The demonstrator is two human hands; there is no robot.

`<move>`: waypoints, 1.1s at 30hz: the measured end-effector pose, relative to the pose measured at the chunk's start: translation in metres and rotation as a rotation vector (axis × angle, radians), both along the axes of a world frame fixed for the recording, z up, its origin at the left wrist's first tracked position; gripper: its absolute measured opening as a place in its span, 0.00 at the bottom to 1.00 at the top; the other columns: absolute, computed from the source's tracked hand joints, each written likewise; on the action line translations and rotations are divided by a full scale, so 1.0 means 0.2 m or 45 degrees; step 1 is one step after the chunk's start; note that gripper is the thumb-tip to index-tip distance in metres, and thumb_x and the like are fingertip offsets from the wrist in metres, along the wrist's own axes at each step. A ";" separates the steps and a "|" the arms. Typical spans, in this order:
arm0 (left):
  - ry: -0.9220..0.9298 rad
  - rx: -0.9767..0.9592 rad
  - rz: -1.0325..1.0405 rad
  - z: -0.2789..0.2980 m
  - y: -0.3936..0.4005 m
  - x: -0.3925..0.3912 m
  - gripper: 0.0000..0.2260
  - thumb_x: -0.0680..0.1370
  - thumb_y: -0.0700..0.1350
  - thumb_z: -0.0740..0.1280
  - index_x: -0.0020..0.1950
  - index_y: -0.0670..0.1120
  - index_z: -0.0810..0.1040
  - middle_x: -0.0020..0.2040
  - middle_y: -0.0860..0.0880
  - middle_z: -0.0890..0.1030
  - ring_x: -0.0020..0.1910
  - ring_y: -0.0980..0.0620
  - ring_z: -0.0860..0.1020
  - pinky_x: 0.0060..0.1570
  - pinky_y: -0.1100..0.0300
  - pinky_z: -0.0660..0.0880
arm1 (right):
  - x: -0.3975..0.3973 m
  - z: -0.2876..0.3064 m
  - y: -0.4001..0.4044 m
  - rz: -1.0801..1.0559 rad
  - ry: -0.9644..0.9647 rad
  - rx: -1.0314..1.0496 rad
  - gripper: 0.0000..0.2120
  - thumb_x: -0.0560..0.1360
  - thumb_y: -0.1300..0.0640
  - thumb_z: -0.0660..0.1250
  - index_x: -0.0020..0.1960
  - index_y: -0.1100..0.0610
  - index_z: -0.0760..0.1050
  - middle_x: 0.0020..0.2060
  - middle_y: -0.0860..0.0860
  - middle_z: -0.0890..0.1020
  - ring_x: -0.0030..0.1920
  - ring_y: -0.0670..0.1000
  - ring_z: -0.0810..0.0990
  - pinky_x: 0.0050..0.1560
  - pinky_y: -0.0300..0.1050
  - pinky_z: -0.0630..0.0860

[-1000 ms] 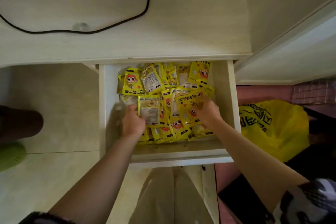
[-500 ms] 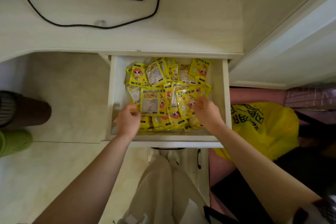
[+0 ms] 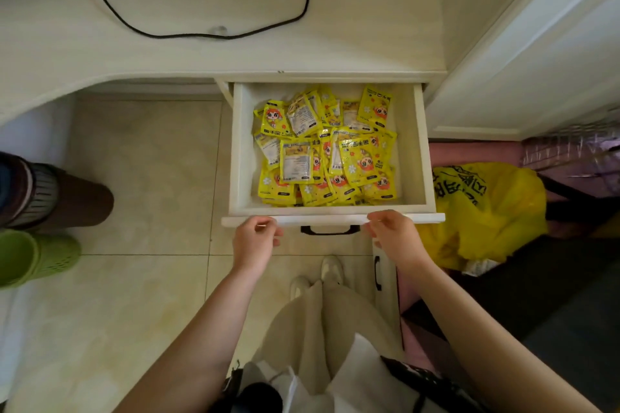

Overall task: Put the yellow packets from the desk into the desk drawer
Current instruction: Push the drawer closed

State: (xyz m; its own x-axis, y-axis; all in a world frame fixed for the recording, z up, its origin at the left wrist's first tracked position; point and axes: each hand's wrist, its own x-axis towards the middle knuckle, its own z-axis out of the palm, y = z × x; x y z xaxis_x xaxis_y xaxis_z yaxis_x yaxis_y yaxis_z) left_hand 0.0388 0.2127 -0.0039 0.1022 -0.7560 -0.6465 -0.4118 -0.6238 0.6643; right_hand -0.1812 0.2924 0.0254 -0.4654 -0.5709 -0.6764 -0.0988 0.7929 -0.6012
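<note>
White wooden desk drawer (image 3: 421, 151) pulled out, open. Pile of yellow plastic packets (image 3: 323, 147) with cartoon faces lies inside drawer. Left hand (image 3: 255, 241) at drawer front edge, fingers curled, holding nothing. Right hand (image 3: 391, 233) at same edge, fingers curled, holding nothing. Black handle (image 3: 330, 230) between hands.
</note>
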 end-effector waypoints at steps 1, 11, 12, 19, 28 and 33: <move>0.036 0.090 0.019 0.00 0.02 0.03 0.04 0.79 0.41 0.64 0.48 0.41 0.78 0.40 0.43 0.84 0.30 0.50 0.78 0.34 0.59 0.74 | 0.02 0.00 0.02 -0.062 -0.040 0.017 0.09 0.78 0.57 0.62 0.50 0.61 0.78 0.45 0.53 0.83 0.48 0.52 0.80 0.56 0.57 0.77; 0.449 0.629 0.187 0.01 -0.02 0.19 0.11 0.81 0.45 0.62 0.62 0.46 0.69 0.55 0.42 0.80 0.42 0.45 0.81 0.40 0.55 0.80 | 0.03 -0.04 0.07 -0.599 -0.455 0.202 0.13 0.81 0.55 0.59 0.63 0.60 0.69 0.50 0.59 0.80 0.49 0.60 0.81 0.49 0.53 0.78; 0.477 0.631 0.204 0.01 -0.03 0.18 0.12 0.81 0.45 0.63 0.63 0.46 0.68 0.58 0.41 0.78 0.42 0.44 0.81 0.42 0.54 0.79 | 0.02 -0.05 0.06 -0.643 -0.481 0.191 0.13 0.81 0.54 0.59 0.62 0.60 0.69 0.50 0.59 0.80 0.49 0.61 0.81 0.50 0.54 0.78; 0.559 0.616 0.275 -0.01 -0.12 0.12 0.18 0.82 0.42 0.59 0.71 0.42 0.64 0.67 0.37 0.73 0.44 0.42 0.81 0.38 0.53 0.80 | -0.06 -0.06 -0.02 -0.833 -0.473 0.132 0.08 0.81 0.59 0.59 0.58 0.60 0.66 0.55 0.63 0.76 0.54 0.64 0.80 0.48 0.58 0.79; 0.403 0.576 0.176 -0.02 -0.17 0.08 0.13 0.82 0.37 0.57 0.66 0.37 0.67 0.58 0.37 0.78 0.45 0.43 0.81 0.44 0.55 0.78 | -0.07 -0.09 -0.10 -0.807 -0.351 0.197 0.13 0.80 0.69 0.49 0.61 0.64 0.67 0.41 0.61 0.80 0.37 0.57 0.83 0.44 0.57 0.79; 0.361 0.562 0.162 -0.03 -0.19 0.07 0.13 0.82 0.38 0.58 0.66 0.36 0.68 0.56 0.37 0.79 0.41 0.47 0.80 0.41 0.57 0.77 | -0.07 -0.10 -0.12 -0.834 -0.337 0.197 0.12 0.80 0.69 0.48 0.59 0.63 0.66 0.41 0.60 0.80 0.40 0.57 0.83 0.49 0.56 0.80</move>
State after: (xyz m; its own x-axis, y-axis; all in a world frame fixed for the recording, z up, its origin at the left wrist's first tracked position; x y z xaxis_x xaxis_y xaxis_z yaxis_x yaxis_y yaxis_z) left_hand 0.0537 0.1753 -0.0104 -0.0498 -0.3989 -0.9157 -0.1573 -0.9022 0.4016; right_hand -0.1948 0.2688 0.0044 -0.4885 -0.1194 -0.8644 0.5594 0.7174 -0.4153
